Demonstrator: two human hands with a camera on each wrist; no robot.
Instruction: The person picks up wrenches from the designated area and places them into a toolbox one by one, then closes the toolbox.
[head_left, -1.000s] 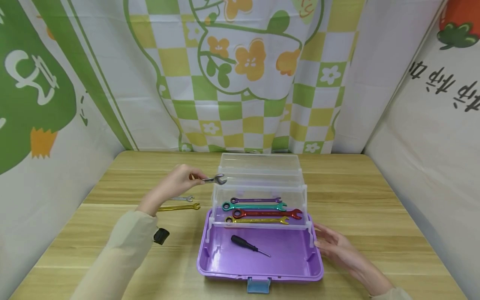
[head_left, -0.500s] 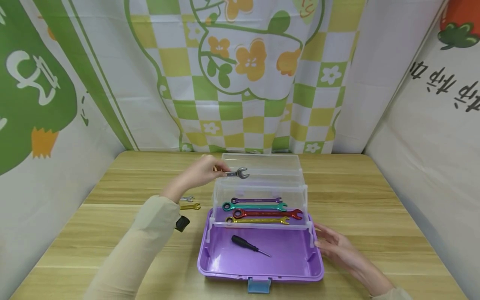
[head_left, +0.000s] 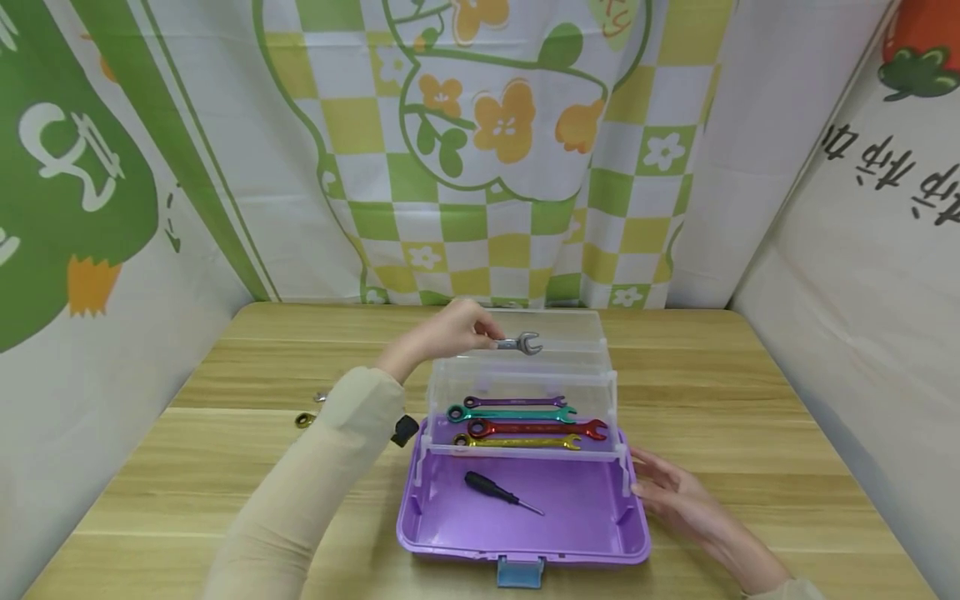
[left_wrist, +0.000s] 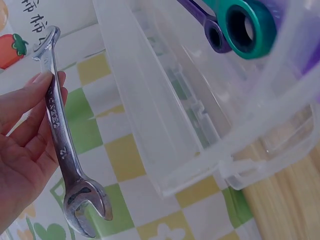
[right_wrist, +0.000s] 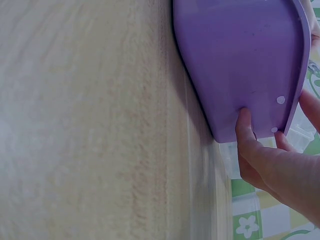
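My left hand (head_left: 453,329) pinches a silver wrench (head_left: 519,343) between thumb and fingers, above the toolbox's raised clear tray (head_left: 517,382). In the left wrist view, the wrench's open-ended head points away from the palm. On that tray lie purple (head_left: 517,402), teal (head_left: 517,414), red (head_left: 536,430) and gold wrenches (head_left: 517,442). Below it, a black-handled screwdriver (head_left: 491,487) rests in the purple toolbox (head_left: 577,525). Extended fingers of my right hand (head_left: 678,496) touch the toolbox's right side, with fingertips at its wall and rim in the right wrist view.
Left of the toolbox, a gold wrench (head_left: 303,421) and a silver one (head_left: 321,397) lie on the wooden table (head_left: 750,417), partly hidden by my left sleeve. The clear lid (head_left: 555,325) stands raised at the back. A patterned curtain (head_left: 480,233) hangs behind the table.
My left hand has carried the silver wrench rightward and slightly higher, from left of the toolbox to above its clear tray. The right hand has stayed at the toolbox's side.
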